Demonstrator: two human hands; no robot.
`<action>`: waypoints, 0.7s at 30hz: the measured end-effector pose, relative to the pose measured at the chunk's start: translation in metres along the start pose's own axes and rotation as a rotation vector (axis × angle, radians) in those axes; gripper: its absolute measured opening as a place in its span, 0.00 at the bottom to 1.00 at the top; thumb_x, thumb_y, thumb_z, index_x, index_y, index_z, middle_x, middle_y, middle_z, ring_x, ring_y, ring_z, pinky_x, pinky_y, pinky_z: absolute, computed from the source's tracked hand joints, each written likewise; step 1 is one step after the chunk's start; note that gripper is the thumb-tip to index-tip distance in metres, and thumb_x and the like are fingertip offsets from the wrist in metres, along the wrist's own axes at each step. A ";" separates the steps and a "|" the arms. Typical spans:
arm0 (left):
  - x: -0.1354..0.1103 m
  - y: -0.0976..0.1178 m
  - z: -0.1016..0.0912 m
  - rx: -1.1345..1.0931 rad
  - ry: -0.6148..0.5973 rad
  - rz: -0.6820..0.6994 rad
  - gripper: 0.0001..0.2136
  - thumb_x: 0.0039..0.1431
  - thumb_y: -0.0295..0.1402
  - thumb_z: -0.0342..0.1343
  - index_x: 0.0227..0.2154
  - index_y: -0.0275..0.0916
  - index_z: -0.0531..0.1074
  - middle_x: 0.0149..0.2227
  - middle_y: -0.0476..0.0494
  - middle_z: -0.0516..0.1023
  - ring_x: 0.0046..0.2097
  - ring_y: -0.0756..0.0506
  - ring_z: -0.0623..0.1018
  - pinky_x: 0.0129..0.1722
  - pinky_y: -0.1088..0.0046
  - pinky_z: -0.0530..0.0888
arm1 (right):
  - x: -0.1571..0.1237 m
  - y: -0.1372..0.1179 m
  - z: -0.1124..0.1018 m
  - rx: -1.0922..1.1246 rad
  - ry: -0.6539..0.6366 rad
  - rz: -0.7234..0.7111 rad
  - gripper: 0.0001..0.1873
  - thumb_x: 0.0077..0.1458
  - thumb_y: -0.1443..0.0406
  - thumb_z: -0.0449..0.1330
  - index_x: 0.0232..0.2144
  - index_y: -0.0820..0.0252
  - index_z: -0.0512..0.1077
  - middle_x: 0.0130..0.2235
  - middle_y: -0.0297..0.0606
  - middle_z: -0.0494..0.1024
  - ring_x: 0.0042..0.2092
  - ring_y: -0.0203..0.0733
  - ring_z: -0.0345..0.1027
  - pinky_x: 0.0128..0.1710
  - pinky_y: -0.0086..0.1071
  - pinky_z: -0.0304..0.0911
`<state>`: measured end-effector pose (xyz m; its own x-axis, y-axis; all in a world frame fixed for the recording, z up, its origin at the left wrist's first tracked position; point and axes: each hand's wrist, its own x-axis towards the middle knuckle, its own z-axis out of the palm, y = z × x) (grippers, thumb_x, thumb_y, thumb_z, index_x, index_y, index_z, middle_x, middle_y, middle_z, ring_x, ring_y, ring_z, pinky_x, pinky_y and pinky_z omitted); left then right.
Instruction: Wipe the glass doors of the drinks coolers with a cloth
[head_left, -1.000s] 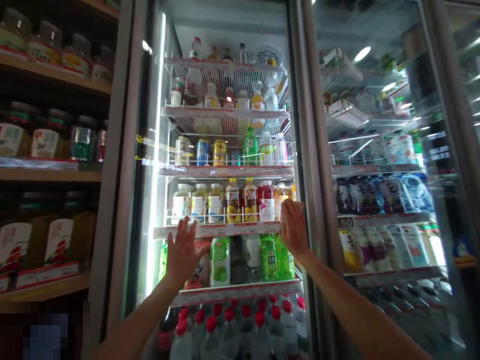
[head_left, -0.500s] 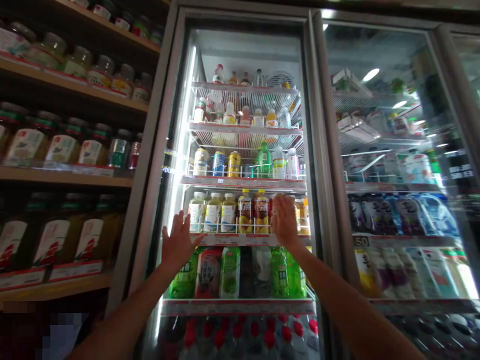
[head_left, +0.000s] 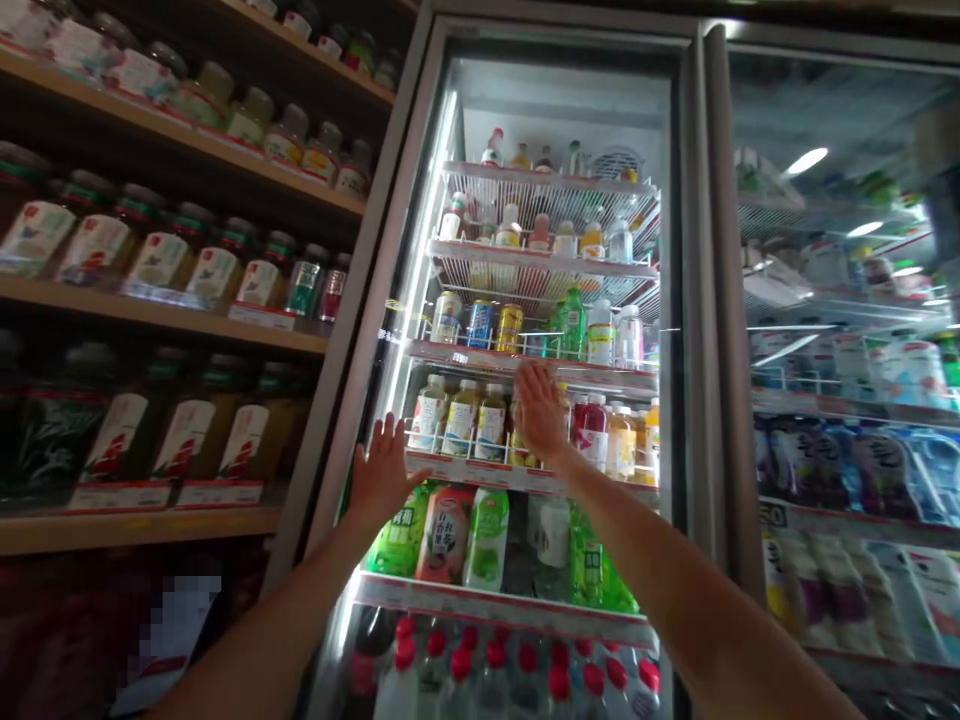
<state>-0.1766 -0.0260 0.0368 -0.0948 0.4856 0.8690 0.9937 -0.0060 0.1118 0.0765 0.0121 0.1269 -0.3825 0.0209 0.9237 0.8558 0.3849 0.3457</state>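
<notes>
A lit drinks cooler with a glass door (head_left: pixel 694 300) stands in front of me. My left hand (head_left: pixel 382 470), palm forward and fingers spread, is raised at the lower left side of the glass. My right hand (head_left: pixel 540 410) is raised with fingers stretched out before the middle shelf, hiding some yellow-labelled bottles. Whether either hand touches the glass, I cannot tell. Left of the right hand stand bottles with white labels (head_left: pixel 491 420); a dark red juice bottle (head_left: pixel 592 428) is to its right. Green cartons (head_left: pixel 487 540) and a pink carton (head_left: pixel 444 535) fill the shelf below.
On the left, wooden shelves (head_left: pixel 300 340) carry rows of jars and bottles. A second glass-fronted cooler (head_left: pixel 847 390) adjoins on the right. Red-capped bottles (head_left: pixel 495 660) line the cooler's bottom. Cans (head_left: pixel 510 325) stand on the shelf above my right hand.
My view has swung left, so the cooler sits further right in the picture. Across the bottles, my right hand has shifted left and slightly up; my left hand stays raised and spread.
</notes>
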 end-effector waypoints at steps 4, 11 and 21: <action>-0.002 -0.003 -0.001 0.000 -0.010 0.042 0.38 0.55 0.49 0.49 0.63 0.34 0.45 0.65 0.31 0.44 0.65 0.34 0.47 0.58 0.44 0.55 | 0.005 -0.027 0.009 0.047 -0.253 -0.469 0.30 0.55 0.71 0.49 0.60 0.59 0.55 0.63 0.40 0.56 0.66 0.43 0.41 0.63 0.46 0.43; -0.007 -0.008 -0.008 0.036 -0.074 0.075 0.42 0.51 0.48 0.54 0.63 0.33 0.44 0.65 0.30 0.40 0.66 0.34 0.46 0.58 0.46 0.55 | 0.025 -0.041 0.015 0.018 -0.106 -0.117 0.30 0.55 0.71 0.48 0.61 0.64 0.54 0.65 0.44 0.51 0.66 0.48 0.38 0.63 0.50 0.39; -0.015 -0.020 0.007 0.023 -0.026 0.122 0.41 0.52 0.48 0.53 0.63 0.34 0.43 0.66 0.31 0.42 0.66 0.35 0.46 0.58 0.46 0.56 | 0.001 -0.022 0.011 0.014 -0.082 -0.192 0.31 0.55 0.70 0.47 0.61 0.62 0.53 0.64 0.43 0.53 0.66 0.46 0.39 0.64 0.50 0.37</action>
<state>-0.1942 -0.0270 0.0184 0.0286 0.5048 0.8627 0.9989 -0.0466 -0.0059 0.0538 0.0136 0.1186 -0.5659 0.0211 0.8242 0.7596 0.4020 0.5112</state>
